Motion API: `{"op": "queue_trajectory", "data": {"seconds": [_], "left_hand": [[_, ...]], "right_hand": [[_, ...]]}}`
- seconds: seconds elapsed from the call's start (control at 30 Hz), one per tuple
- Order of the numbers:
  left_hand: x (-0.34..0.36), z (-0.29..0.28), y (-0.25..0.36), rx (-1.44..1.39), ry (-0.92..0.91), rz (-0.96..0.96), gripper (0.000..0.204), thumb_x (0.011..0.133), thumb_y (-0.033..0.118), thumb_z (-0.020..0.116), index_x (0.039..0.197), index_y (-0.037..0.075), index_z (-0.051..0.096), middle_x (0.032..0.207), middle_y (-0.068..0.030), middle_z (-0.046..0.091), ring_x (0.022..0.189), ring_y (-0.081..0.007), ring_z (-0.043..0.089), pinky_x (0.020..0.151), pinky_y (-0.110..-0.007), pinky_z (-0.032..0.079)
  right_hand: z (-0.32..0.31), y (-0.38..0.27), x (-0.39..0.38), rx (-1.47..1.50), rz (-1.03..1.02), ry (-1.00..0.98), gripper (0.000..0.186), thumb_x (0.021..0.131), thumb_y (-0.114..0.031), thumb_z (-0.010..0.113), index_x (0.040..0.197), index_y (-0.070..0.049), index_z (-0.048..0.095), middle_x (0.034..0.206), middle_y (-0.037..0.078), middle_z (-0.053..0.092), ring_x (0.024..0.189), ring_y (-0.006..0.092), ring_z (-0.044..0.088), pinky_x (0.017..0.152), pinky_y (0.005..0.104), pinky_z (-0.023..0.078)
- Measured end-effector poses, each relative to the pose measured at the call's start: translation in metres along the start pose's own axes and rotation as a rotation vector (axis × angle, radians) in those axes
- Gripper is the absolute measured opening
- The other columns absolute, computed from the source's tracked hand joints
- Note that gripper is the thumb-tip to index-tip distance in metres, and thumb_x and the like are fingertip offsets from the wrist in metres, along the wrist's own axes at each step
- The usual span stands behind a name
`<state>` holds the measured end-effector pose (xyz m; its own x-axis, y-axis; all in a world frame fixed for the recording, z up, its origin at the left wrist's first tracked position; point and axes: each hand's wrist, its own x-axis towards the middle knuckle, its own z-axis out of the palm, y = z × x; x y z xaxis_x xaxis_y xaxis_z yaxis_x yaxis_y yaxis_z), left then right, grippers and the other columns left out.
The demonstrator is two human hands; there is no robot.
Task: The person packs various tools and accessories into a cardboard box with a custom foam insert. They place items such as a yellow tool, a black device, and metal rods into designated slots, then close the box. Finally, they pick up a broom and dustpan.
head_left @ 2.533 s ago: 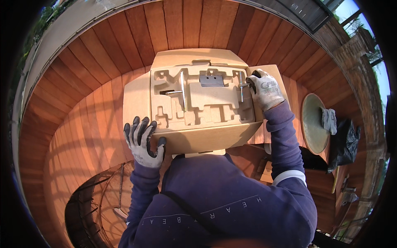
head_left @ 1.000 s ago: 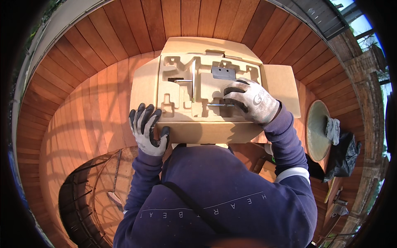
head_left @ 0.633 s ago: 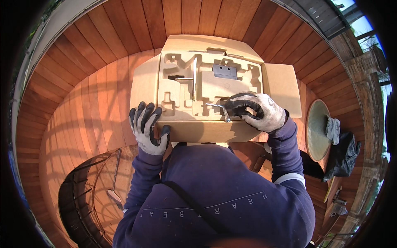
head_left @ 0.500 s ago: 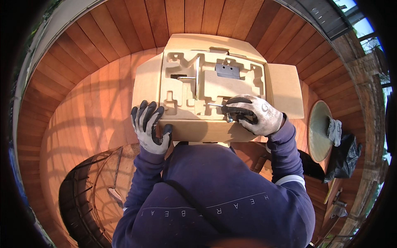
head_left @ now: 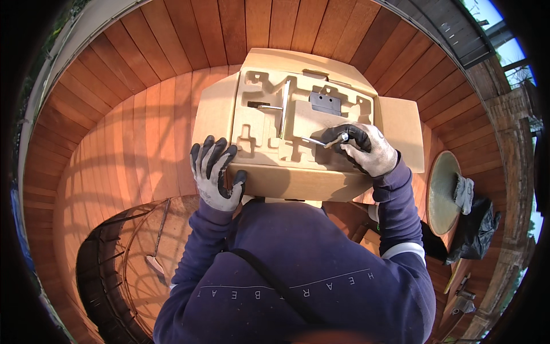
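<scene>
Two gloved hands work at an open cardboard box [head_left: 298, 183] with a moulded brown tray [head_left: 321, 122] inside. The right hand [head_left: 368, 150] has its thumb and fingers closed on a small shiny metal piece [head_left: 312, 141], above the near right part of the tray; one rod juts out to the left of the fingers, and a rounded end shows between them (the rest is hidden by the glove). The left hand [head_left: 215, 176] is spread, nothing in its grasp, at the box's near left corner; whether it presses on the cardboard I cannot tell.

The metal piece should be stiff, light enough for one hand and hard to damage, though its smooth surface may slip or turn; a pinch close to where its parts meet would likely be steadier than one at a rod's tip. A second metal piece [head_left: 285, 109], long with a side rod, and a dark block with two holes [head_left: 325, 103] sit in the tray, which looks light and rigid but easily dented, so best held by its outer edges
</scene>
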<state>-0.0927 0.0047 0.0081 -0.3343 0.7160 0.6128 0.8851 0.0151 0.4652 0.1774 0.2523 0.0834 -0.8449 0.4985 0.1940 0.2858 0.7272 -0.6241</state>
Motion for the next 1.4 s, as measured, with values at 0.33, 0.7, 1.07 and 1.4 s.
{"op": "queue_trajectory", "data": {"seconds": [0.33,0.7,1.07,1.4], "left_hand": [[0.001,0.003,-0.005,0.013,0.014,0.021,0.054,0.079,0.021,0.072,0.132,0.014,0.063,0.14,-0.0121,0.058,0.14,-0.0391,0.047,0.122,-0.061,0.024],[0.001,0.004,-0.001,0.002,0.042,0.013,0.057,0.072,0.012,0.071,0.128,0.013,0.062,0.138,-0.0132,0.06,0.138,-0.0409,0.049,0.12,-0.062,0.028],[0.01,-0.011,0.002,0.033,-0.042,-0.005,0.053,0.071,0.018,0.075,0.123,0.015,0.067,0.138,-0.0107,0.059,0.137,-0.037,0.047,0.121,-0.06,0.025],[0.044,-0.036,0.006,0.003,-0.203,-0.001,0.053,0.077,0.017,0.074,0.13,0.016,0.067,0.136,-0.0128,0.059,0.133,-0.0376,0.049,0.118,-0.055,0.032]], "right_hand": [[-0.001,0.0,0.004,0.391,0.267,0.021,0.051,0.089,-0.001,0.063,0.14,0.0,0.055,0.106,0.015,0.071,0.1,0.0235,0.07,0.092,0.0376,0.055],[0.032,-0.018,-0.002,-0.228,0.108,0.067,0.056,0.086,-0.015,0.075,0.138,-0.005,0.056,0.094,0.018,0.072,0.086,0.0376,0.071,0.077,0.0431,0.057],[0.034,-0.035,0.009,-0.021,0.091,0.035,0.048,0.086,-0.012,0.073,0.132,-0.005,0.06,0.095,0.018,0.074,0.09,0.0366,0.072,0.079,0.0423,0.058],[0.033,-0.03,0.01,-0.024,0.041,-0.086,0.041,0.085,-0.015,0.076,0.123,-0.004,0.068,0.102,0.02,0.073,0.095,0.0392,0.07,0.084,0.0435,0.056]]}}
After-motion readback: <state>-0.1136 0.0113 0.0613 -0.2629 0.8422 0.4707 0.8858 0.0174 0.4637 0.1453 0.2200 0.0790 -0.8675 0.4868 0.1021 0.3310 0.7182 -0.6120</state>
